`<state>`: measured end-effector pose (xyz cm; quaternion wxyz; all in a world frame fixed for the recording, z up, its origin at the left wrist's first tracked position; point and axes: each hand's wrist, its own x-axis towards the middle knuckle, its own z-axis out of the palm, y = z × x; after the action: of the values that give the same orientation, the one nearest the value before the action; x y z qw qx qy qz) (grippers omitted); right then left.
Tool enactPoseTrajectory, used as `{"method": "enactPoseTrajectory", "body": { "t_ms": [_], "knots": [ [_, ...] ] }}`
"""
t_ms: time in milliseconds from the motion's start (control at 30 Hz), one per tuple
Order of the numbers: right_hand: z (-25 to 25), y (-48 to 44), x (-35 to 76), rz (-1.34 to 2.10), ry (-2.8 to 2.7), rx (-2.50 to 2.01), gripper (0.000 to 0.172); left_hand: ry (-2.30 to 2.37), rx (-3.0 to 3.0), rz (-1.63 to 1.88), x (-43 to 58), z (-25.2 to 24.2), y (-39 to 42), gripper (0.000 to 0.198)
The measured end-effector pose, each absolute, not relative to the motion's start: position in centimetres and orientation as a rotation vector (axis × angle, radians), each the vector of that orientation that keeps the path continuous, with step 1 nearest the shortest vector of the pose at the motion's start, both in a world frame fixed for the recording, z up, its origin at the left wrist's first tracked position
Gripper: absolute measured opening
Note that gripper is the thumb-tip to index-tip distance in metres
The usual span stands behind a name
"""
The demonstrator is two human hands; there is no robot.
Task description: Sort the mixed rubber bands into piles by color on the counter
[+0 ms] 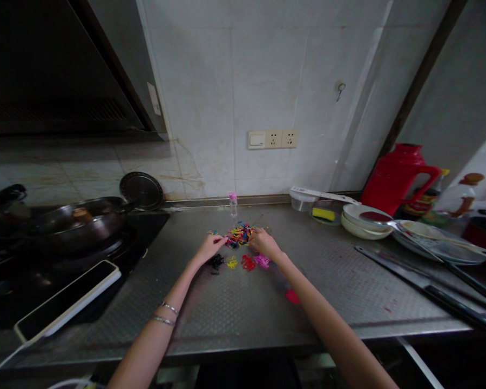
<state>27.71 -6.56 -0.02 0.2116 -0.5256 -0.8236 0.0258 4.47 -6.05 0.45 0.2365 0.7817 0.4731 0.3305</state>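
Left hand [209,247] and right hand [264,243] work a pile of small multicoloured plastic clips [240,234], mid-way along the grey patterned metal surface [328,281], nearer its back edge. Left fingers are drawn to a point at the pile's left side; too small to tell whether they pinch a piece. Right fingers curl down onto the pile's right side, grip hidden. Toward the front edge, just beside the pile, lie a black heap [216,262], a yellow heap [232,263], a red heap [248,263] and a pink heap [262,261]. This looks like mid-sorting, with most clips unsorted. Any next pick calls for a fine single-piece pinch. A clear pink-capped bottle [233,204] stands behind the pile.
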Motion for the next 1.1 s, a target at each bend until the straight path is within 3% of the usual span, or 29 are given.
{"method": "enactPoseTrajectory", "body": {
  "t_ms": [700, 1100],
  "knots": [
    [-0.1, -5.7, 29.2, 0.239, -2.082, -1.426, 0.017, 1.319, 2.121, 0.906, 4.2, -0.3, -5.7, 0.048],
    [-0.4, -6.6, 37.1, 0.399, -2.193, -1.449, 0.020, 1.340, 2.151, 0.865, 4.7, -0.3, -6.1, 0.043]
  ]
}}
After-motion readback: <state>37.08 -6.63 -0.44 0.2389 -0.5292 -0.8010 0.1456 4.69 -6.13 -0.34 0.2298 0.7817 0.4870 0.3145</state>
